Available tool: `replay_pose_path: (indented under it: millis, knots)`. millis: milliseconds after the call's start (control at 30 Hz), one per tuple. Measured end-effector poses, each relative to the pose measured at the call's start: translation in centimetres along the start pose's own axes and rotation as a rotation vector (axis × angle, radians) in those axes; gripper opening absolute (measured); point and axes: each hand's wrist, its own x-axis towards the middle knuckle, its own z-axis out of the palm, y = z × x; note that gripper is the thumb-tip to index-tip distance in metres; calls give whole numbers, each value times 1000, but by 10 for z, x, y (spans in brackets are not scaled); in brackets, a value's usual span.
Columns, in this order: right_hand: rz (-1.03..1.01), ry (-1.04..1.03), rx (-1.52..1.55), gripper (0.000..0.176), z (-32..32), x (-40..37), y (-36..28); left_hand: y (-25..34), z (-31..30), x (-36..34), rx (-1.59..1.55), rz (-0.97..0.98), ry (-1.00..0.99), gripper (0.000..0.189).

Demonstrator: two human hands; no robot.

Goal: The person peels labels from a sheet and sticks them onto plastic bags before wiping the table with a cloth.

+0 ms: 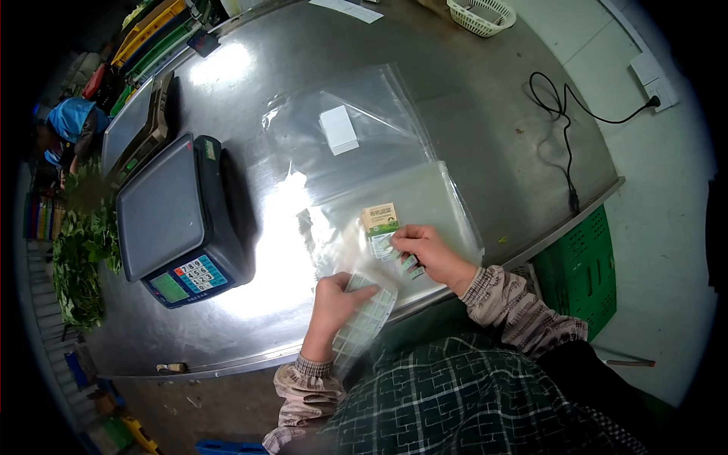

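Observation:
My left hand (pixel 335 305) is closed on a sheet of small green-and-white labels (pixel 368 318) at the table's front edge. To its right, the fingertips of my right hand (pixel 426 252) are pinched at a small label strip (pixel 410 265). Just beyond my fingers, a tan-and-green printed label (pixel 381 218) lies on a stack of clear plastic bags (pixel 425 197). More clear bags (pixel 296 114) are spread behind, with a stack of white cards (pixel 338 130) on them.
Two scales (pixel 163 208) (pixel 136 125) stand at the left beside leafy greens (pixel 76 265). A black cable (pixel 567 129) runs to a wall socket. A white basket (pixel 482 17) is at the back, a green crate (pixel 580 273) at the right. Another person (pixel 76 125) is at far left.

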Motion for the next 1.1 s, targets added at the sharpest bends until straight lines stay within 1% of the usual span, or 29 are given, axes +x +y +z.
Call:
replay_pose_path:
  millis: [67, 167, 267, 367, 400, 433, 467, 500, 567, 633, 667, 700, 733, 767, 800, 833, 867, 900, 933, 967, 1000, 1033, 1100]
  knots:
    - [47, 103, 77, 15, 0, -6, -10, -10, 1, -1, -44, -46, -35, 25]
    - [41, 141, 129, 16, -7, 2, 3, -41, 14, 6, -29, 306, -56, 23]
    - [-94, 210, 41, 19, -1, 18, 19, -64, 26, 12, 15, 349, -56, 23]
    - [-427, 377, -325, 27, 1, 53, 50, -63, 34, 13, -39, 343, -29, 23]
    - [-448, 397, -541, 31, 1, 54, 42, -65, 36, 13, -44, 345, -6, 22]
    - [-470, 419, -755, 34, -2, 52, 30, -69, 42, 14, 9, 417, 76, 22]
    - [-483, 442, -968, 38, -9, 51, 21, -74, 42, 15, 19, 426, 83, 22]
    - [-450, 373, -873, 45, -29, 54, 14, -74, 43, 14, 26, 431, 88, 22]
    - [-373, 226, -907, 43, -37, 33, -5, -68, 42, 11, 42, 439, 114, 20]
    - [-799, -3, -1218, 35, -37, 22, 11, -69, 40, 15, 28, 491, 101, 21]
    - [-746, -84, -1239, 32, -33, 12, 25, -70, 38, 11, 33, 512, 83, 21]
    - [-703, -161, -1253, 29, -26, 8, 34, -57, 32, 1, -117, 238, 12, 25]
    - [-672, -242, -1272, 26, -21, 13, 35, -46, 24, -9, -94, 322, -59, 21]
    - [-580, -187, -1192, 23, -21, 20, 37, -40, 21, -24, -80, 396, -131, 18]
    - [-477, -239, -1127, 23, -16, 14, 28, -40, 21, -37, -66, 453, -217, 15]
    - [-382, -284, -1062, 23, -15, 11, 9, -40, 20, -39, -32, 486, -333, 25]
    - [-301, -330, -1003, 24, -14, 14, -8, -39, 18, -30, -44, 443, -251, 24]
    - [-307, -417, -936, 26, -7, 16, -26, -41, 15, -15, -54, 404, -166, 24]
    - [-571, -214, -877, 27, -13, 53, -78, -48, 15, 1, -63, 364, -81, 25]
    - [-852, 50, -837, 30, -9, 85, -140, -71, 23, 16, -12, 377, -21, 27]
    - [-1071, 329, -808, 34, -6, 117, -202, -72, 27, 15, -30, 368, -5, 25]
    - [-1246, 468, -618, 32, -8, 114, -254, -70, 30, 16, -44, 363, 7, 24]
    - [-1312, 557, -903, 14, 21, 54, -258, -68, 31, 8, -68, 318, 48, 22]
